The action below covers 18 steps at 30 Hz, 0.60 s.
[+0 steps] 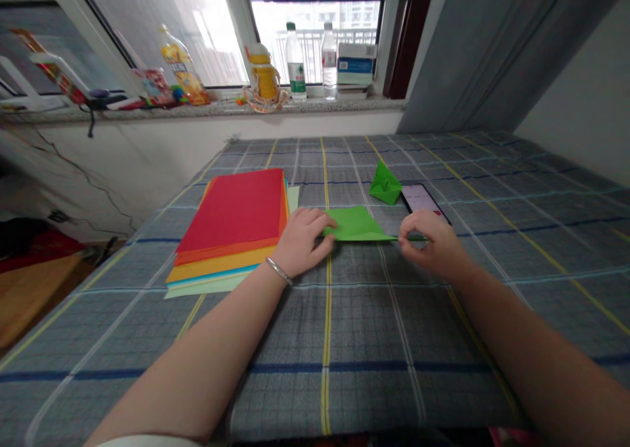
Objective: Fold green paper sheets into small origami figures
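A folded sheet of green paper (353, 224) lies between my two hands on the checked cloth. My left hand (305, 237), with a silver bangle at the wrist, grips its left edge between thumb and fingers. At the other end my right hand (429, 242) pinches the thin right tip of the same paper. Just behind the sheet stands a small folded green paper shape (384, 184). A phone (422, 200) with a lit screen lies beyond my right hand, which hides its near part.
Left of my hands rests a stack of coloured paper (236, 211), red on top. The checked cloth (364, 342) covers the wide surface. Along the windowsill (344, 106) stand plastic bottles (296, 66), a yellow drinking bottle (266, 73) and boxes (356, 65).
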Each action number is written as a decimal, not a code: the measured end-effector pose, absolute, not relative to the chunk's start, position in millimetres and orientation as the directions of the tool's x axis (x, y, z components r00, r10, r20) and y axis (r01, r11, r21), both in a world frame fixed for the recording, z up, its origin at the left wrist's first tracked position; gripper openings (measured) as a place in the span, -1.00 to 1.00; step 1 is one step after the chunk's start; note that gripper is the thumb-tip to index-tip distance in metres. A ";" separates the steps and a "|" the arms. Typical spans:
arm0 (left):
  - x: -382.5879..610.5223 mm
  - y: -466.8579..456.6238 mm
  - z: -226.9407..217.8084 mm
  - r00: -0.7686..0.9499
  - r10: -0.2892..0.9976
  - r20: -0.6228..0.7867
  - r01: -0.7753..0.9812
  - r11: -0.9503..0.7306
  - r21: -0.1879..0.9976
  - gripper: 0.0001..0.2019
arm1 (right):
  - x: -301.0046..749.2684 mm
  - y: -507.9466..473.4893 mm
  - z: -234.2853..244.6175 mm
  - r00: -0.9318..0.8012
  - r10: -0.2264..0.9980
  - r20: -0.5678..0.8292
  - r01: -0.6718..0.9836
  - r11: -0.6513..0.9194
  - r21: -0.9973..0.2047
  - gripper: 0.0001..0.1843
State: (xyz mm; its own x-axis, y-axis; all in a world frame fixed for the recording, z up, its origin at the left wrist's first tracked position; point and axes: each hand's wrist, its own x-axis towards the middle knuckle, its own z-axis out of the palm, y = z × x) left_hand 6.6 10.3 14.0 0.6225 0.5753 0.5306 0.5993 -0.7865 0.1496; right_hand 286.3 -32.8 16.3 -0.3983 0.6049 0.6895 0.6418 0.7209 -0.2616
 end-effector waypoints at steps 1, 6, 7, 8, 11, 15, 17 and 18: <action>9.9 6.9 14.3 0.664 0.547 0.509 0.580 -0.807 0.112 -0.76 | 285.0 -32.9 15.5 -0.411 0.602 0.685 0.637 0.727 -0.257 -0.85; 27.3 -4.7 9.5 0.766 0.500 0.404 0.548 -0.836 -0.004 -0.63 | 275.6 -35.7 13.4 -0.482 0.578 0.659 0.601 0.765 -0.231 -0.84; 29.8 -5.3 7.4 0.759 0.514 0.399 0.564 -0.826 -0.009 -0.62 | 273.5 -36.6 13.5 -0.496 0.572 0.653 0.591 0.774 -0.229 -0.84; 31.6 -5.5 5.4 0.750 0.531 0.393 0.582 -0.813 -0.013 -0.62 | 271.4 -37.8 13.7 -0.506 0.568 0.649 0.581 0.780 -0.230 -0.84; 33.6 -4.4 1.1 0.740 0.575 0.349 0.621 -0.783 -0.026 -0.67 | 266.0 -41.8 15.1 -0.522 0.563 0.641 0.556 0.794 -0.244 -0.87; 30.9 -2.7 0.5 0.734 0.609 0.301 0.645 -0.764 -0.027 -0.72 | 263.9 -44.0 15.5 -0.501 0.558 0.662 0.569 0.788 -0.234 -0.88; 29.8 -1.6 0.6 0.697 0.640 0.324 0.678 -0.735 -0.004 -0.73 | 265.0 -41.6 12.8 -0.424 0.567 0.706 0.616 0.752 -0.234 -0.75; 29.6 -0.9 0.4 0.668 0.662 0.339 0.697 -0.716 0.024 -0.73 | 265.9 -39.4 10.5 -0.358 0.579 0.733 0.647 0.719 -0.253 -0.66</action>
State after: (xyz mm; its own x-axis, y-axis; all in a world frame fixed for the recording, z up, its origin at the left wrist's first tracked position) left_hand 29.6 -0.9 0.4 0.6682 0.6621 0.3392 0.6974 -0.7163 0.0243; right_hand 265.9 -39.4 10.5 -0.3577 0.5792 0.7325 0.6469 0.7194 -0.2529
